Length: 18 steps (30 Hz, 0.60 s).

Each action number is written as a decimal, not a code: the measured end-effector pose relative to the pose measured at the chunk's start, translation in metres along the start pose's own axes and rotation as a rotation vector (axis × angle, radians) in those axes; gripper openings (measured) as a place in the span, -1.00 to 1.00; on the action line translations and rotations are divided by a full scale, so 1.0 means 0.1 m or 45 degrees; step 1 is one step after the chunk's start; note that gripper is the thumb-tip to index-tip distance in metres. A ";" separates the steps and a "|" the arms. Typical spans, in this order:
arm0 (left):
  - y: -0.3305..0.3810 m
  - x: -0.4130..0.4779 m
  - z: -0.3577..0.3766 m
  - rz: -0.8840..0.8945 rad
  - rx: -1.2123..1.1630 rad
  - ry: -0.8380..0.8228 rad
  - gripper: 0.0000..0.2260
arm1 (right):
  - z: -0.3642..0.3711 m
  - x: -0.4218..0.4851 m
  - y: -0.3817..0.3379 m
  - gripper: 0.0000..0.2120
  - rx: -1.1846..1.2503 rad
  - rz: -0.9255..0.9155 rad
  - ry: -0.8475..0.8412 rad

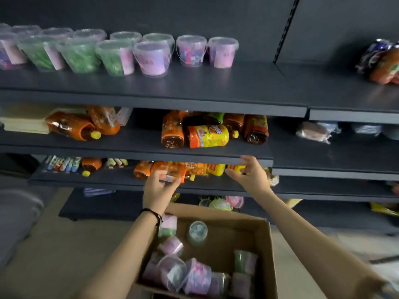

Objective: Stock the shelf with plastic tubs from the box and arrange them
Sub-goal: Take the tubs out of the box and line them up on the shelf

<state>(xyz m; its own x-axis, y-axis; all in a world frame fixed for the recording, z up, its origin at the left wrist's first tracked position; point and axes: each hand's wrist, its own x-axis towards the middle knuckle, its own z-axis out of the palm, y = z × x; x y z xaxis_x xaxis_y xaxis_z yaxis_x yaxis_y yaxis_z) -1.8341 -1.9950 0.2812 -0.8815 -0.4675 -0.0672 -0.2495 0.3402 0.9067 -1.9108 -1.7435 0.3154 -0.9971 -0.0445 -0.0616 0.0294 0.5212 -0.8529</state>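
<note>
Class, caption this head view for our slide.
Left hand and right hand hover above the box of tubs, below the stocked shelf.

Head view, downward (near) toward shelves (151,98)

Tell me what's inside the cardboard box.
The cardboard box holds loose plastic tubs, most tipped over. The left forearm covers its left edge, and its near end is out of frame.

Orange bottles (172,134) lying beside yellow bottle (208,136); snack packs (382,61) far right.
</note>
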 end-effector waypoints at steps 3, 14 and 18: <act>-0.42 -0.33 0.28 -0.153 0.111 -0.090 -0.60 | -0.01 -0.26 0.59 -0.35 -0.050 0.147 -0.047; -2.06 -1.14 1.15 -0.536 0.423 -0.350 -0.53 | 0.72 -1.14 2.53 -0.23 -0.271 0.550 -0.549; -2.51 -1.12 1.18 -0.735 0.418 -0.197 -0.33 | 1.35 -1.19 2.85 -0.12 -0.309 0.443 -0.878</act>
<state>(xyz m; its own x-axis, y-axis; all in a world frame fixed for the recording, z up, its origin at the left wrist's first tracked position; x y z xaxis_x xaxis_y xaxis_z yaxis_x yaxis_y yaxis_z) -1.7197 -1.9321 0.0121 -0.6116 -0.5348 -0.5830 -0.7843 0.3126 0.5359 -1.7744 -1.7052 0.0096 -0.6638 -0.3198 -0.6761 0.2353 0.7687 -0.5947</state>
